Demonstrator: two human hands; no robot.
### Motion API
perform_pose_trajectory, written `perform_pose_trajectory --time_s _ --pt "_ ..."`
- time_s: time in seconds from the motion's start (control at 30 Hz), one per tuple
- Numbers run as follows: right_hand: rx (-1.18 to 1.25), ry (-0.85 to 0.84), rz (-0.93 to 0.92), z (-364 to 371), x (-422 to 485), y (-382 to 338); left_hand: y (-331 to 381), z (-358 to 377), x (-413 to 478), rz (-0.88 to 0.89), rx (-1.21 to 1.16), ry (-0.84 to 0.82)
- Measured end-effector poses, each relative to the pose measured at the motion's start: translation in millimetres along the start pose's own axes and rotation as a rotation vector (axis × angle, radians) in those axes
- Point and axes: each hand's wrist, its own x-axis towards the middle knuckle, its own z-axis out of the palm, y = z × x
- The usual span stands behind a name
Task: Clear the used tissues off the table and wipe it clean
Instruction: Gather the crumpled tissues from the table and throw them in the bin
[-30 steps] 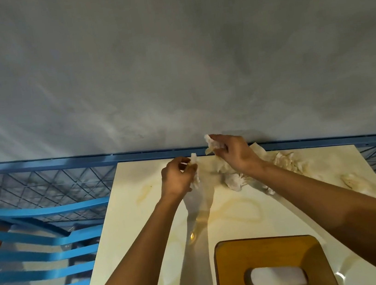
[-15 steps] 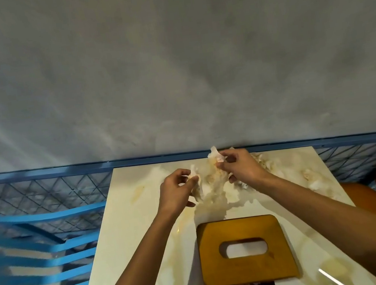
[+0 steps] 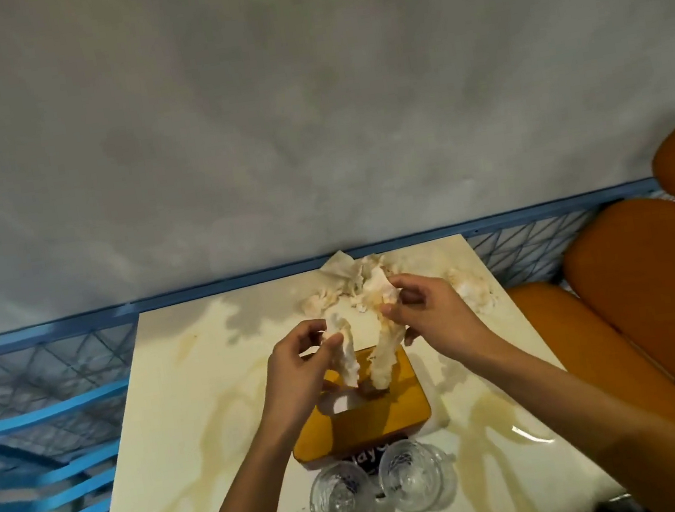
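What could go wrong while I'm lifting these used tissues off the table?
1. The tissue strips pinched in your left hand and right hand hang over the tissue box; a piece might tear off and drop there.
2. The two glasses stand close to your forearms; pulling back could knock them.

Tissues in left hand, right hand
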Motion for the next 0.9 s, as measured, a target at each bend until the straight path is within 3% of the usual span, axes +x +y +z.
perform_pose_trajectory --time_s 0.33,0.77,0.9 --pt "-0.082 0.174 -0.016 -78.3 -110.8 36.5 13.2 96.9 -70.0 0.022 -0.047 -0.193" --pt "0.199 0.291 0.128 -155.8 -303.0 124.4 14.1 221.8 -232.7 -0.002 0.036 -0.293" --pt "0.18 0.244 0.155 -179.8 -358.1 146.0 4.6 250.4 -286.0 -0.017 0.055 -0.329"
